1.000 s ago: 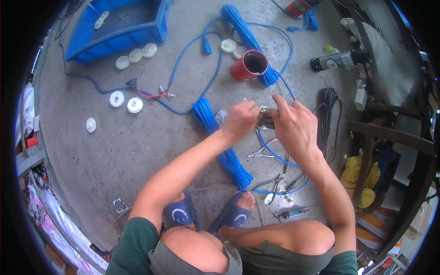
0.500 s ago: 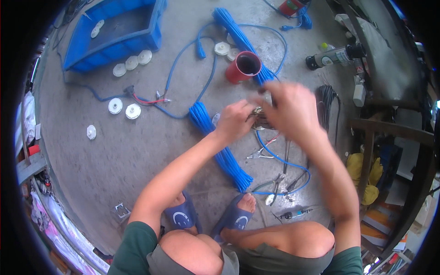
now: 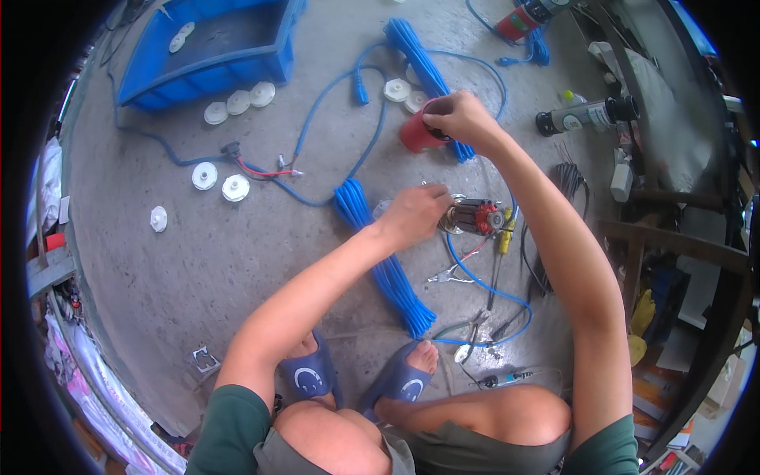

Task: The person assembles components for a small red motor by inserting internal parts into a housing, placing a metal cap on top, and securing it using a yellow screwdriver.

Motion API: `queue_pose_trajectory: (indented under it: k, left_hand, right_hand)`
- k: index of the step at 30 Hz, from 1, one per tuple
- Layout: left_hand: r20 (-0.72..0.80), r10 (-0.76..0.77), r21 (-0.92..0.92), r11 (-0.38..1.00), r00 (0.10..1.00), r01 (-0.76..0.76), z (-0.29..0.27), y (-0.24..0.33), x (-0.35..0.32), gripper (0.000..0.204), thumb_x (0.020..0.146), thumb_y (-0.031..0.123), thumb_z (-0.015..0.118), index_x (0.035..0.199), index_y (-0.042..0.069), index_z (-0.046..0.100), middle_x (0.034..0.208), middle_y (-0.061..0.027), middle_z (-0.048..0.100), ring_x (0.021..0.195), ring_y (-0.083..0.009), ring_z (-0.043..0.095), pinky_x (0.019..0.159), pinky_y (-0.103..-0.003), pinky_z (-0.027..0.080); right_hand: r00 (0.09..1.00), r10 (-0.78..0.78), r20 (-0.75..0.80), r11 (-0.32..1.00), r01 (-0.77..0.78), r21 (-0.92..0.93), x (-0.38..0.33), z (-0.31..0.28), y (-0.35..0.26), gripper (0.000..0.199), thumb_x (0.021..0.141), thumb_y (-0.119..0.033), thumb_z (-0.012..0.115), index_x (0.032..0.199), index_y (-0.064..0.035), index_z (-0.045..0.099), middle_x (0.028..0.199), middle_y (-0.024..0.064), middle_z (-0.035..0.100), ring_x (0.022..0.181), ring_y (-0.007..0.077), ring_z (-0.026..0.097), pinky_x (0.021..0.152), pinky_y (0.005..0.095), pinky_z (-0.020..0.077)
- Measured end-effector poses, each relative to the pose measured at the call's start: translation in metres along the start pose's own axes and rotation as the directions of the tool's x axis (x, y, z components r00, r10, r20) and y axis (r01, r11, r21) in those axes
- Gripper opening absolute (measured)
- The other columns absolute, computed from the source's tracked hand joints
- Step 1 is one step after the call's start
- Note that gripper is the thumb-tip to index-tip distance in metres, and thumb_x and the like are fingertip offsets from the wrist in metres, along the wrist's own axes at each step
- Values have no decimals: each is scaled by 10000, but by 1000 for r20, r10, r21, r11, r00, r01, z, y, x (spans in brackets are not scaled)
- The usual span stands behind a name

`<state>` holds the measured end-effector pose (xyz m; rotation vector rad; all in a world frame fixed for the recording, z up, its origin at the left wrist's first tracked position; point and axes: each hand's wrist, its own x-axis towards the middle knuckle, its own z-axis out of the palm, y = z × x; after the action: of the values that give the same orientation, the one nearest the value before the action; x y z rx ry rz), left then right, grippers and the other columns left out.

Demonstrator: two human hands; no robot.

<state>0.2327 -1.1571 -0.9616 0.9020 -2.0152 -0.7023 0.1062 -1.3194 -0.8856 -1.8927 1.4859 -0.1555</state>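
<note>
1. Nearest the camera, the person squats on a grey concrete floor point(image 3: 158, 301) in dark blue slippers point(image 3: 310, 378), knees bent at the lower edge of the view.
2. Just past the feet, pliers point(image 3: 475, 326) and a small screwdriver point(image 3: 507, 378) lie beside a loop of thin blue cable point(image 3: 483, 281).
3. A long bundle of blue cable ties point(image 3: 384, 261) runs diagonally from the toes up toward the left hand.
4. The left hand point(image 3: 416, 215) is closed around one end of a small motor rotor point(image 3: 473, 218), a metal cylinder with red windings, held just above the floor at the middle of the view.
5. A yellow-handled screwdriver point(image 3: 500, 253) lies just beside the rotor.
6. Farther out, the right hand point(image 3: 457, 117) reaches to a red cup point(image 3: 418, 134), fingers curled over its rim; whether it grips anything inside cannot be told.
7. A second blue bundle point(image 3: 416, 55) lies beside the cup.
8. To the left, white plastic discs point(image 3: 222, 180) are scattered on the floor.
9. Farthest away sits a blue plastic crate point(image 3: 214, 67).
</note>
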Motion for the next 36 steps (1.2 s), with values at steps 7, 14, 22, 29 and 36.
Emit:
queue_pose_trajectory:
  k: [7,14,22,29,36]
  left_hand:
    - [-45,-85,-16,996,995,84,-3,5,-3,111,808,53,700,916,39,684,866,-139,630,805,-362,660,690,-470,547]
    - [-63,-10,112,994,998,17,11,3,3,69,798,50,711,855,31,678,842,-128,628,783,-342,666,678,-437,556]
    - [67,-45,-48,998,997,48,-10,1,-5,111,831,13,664,936,43,681,860,-140,645,832,-368,666,691,-450,555]
    - [-24,-141,-13,990,990,140,-3,10,-2,74,832,37,702,901,46,675,867,-141,660,803,-364,672,705,-459,550]
    - [-28,-109,-58,993,994,107,1,14,-3,51,842,42,693,886,20,679,834,-175,671,790,-377,677,692,-462,544]
  right_hand:
    - [971,-213,-110,951,180,-252,-9,5,-18,294,823,-311,694,952,-67,794,914,191,750,875,386,717,814,443,582]
    - [856,-238,-459,824,-72,-562,-37,-86,58,674,803,-191,769,1423,-72,533,1334,255,562,1248,427,541,1070,455,454]
    - [857,-511,-63,806,453,-382,-175,-42,-64,284,795,-154,795,1058,-84,713,959,78,688,947,293,639,847,433,525]
    - [832,-552,-57,705,429,-564,-181,-19,-53,122,765,-88,700,873,-85,643,826,67,606,882,283,615,802,414,525]
    - [935,-350,-53,698,223,-680,-182,-4,-48,93,771,-93,671,843,-54,625,839,123,658,879,306,662,783,422,555]
